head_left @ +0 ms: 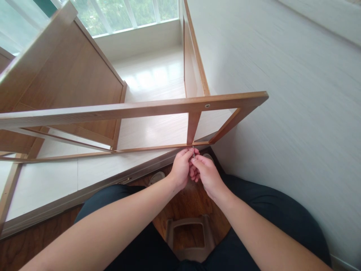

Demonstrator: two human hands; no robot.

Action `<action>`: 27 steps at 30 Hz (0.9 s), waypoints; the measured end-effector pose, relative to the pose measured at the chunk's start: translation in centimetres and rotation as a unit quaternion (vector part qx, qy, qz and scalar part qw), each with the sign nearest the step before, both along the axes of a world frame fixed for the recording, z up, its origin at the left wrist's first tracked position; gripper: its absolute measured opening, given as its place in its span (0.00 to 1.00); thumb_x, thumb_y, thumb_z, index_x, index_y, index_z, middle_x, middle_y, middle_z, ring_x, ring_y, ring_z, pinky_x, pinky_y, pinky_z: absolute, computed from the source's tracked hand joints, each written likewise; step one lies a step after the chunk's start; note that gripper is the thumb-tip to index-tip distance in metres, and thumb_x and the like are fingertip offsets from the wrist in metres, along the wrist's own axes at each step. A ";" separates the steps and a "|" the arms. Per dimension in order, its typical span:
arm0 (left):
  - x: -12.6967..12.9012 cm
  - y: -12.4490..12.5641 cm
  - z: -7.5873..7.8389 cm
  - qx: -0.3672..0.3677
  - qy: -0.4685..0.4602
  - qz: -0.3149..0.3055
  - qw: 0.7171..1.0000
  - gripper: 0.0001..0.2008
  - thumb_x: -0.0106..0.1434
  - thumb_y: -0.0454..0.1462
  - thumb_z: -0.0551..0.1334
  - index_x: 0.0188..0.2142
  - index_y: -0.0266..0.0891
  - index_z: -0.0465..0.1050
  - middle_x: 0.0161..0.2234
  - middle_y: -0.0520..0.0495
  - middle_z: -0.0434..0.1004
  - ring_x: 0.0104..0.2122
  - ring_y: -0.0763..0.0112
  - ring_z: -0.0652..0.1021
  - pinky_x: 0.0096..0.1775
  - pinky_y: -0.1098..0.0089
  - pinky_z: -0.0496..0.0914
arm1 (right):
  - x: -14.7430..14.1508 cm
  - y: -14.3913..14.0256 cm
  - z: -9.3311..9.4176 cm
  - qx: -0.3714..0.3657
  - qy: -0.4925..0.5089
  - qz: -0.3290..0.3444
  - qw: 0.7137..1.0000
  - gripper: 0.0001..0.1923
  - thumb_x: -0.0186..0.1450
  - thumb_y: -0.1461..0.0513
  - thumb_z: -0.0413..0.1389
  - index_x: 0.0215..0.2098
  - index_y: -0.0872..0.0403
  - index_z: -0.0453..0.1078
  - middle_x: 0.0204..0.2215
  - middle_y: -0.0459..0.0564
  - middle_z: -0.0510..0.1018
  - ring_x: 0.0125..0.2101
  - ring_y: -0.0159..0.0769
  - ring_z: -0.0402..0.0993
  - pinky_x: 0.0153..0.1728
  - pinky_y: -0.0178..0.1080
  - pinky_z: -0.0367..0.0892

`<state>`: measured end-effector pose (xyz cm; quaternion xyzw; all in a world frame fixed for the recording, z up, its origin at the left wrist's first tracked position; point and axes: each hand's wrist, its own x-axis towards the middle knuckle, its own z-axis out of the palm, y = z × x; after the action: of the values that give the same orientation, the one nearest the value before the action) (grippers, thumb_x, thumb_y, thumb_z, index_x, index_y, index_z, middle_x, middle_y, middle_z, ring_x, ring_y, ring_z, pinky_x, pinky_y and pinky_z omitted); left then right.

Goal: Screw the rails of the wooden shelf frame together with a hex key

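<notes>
A thin metal rod (193,153), perhaps a bolt or hex key, points up at the lower rail of a wooden frame (135,106). My left hand (181,167) is closed, its fingertips pinched around the rod just under the rail. From the other side my right hand (208,174) also has its thumb and fingers closed on the rod's lower part. The rod's tip meets the rail close below a short crosspiece (193,126); whether it sits in a hole is too small to tell. A round metal fitting (207,105) shows in the upper rail.
Wooden panels stand behind the frame, one at the left (73,75) and one at the right (194,56). A white wall (282,94) rises close on the right. A plastic stool (207,233) is between my legs. A floor track (126,173) crosses in front.
</notes>
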<state>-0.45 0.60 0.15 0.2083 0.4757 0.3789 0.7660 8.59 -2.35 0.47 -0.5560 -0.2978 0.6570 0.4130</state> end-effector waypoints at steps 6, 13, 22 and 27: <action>0.0 0.1 -0.2 0.008 -0.001 0.033 0.999 0.14 0.57 0.46 0.67 0.33 0.38 0.73 0.15 0.57 0.65 0.10 0.77 0.63 0.14 0.74 0.61 | 0.3 -0.1 0.1 0.046 -0.090 0.020 0.995 0.16 0.64 0.53 0.56 0.23 0.52 0.62 0.16 0.41 0.70 0.18 0.29 0.64 0.21 0.32 0.56; 0.2 0.3 -0.4 0.027 -0.007 0.089 0.996 0.12 0.53 0.42 0.70 0.30 0.35 0.75 0.25 0.52 0.74 0.26 0.76 0.74 0.31 0.75 0.70 | 1.1 0.2 1.3 0.135 -0.494 0.114 0.852 0.10 0.69 0.57 0.53 0.31 0.50 0.71 0.24 0.46 0.78 0.26 0.35 0.70 0.28 0.36 0.52; 0.2 0.2 -0.2 0.023 -0.008 0.073 0.997 0.12 0.52 0.42 0.70 0.30 0.36 0.74 0.24 0.53 0.72 0.21 0.76 0.72 0.24 0.74 0.67 | 1.5 0.5 0.7 0.125 -0.344 0.077 0.927 0.14 0.69 0.56 0.53 0.28 0.51 0.70 0.23 0.46 0.77 0.24 0.33 0.70 0.28 0.35 0.59; 0.2 0.1 0.0 0.004 -0.005 0.033 0.999 0.14 0.56 0.46 0.67 0.34 0.39 0.71 0.16 0.58 0.65 0.09 0.75 0.63 0.12 0.72 0.59 | 1.0 0.6 -0.1 0.025 -0.071 0.044 0.996 0.16 0.67 0.51 0.53 0.27 0.52 0.67 0.17 0.43 0.71 0.18 0.31 0.66 0.18 0.32 0.58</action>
<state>-0.28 0.75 0.17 0.1936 0.4766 0.4076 0.7545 9.54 -1.79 0.40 -0.5769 -0.3672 0.6257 0.3753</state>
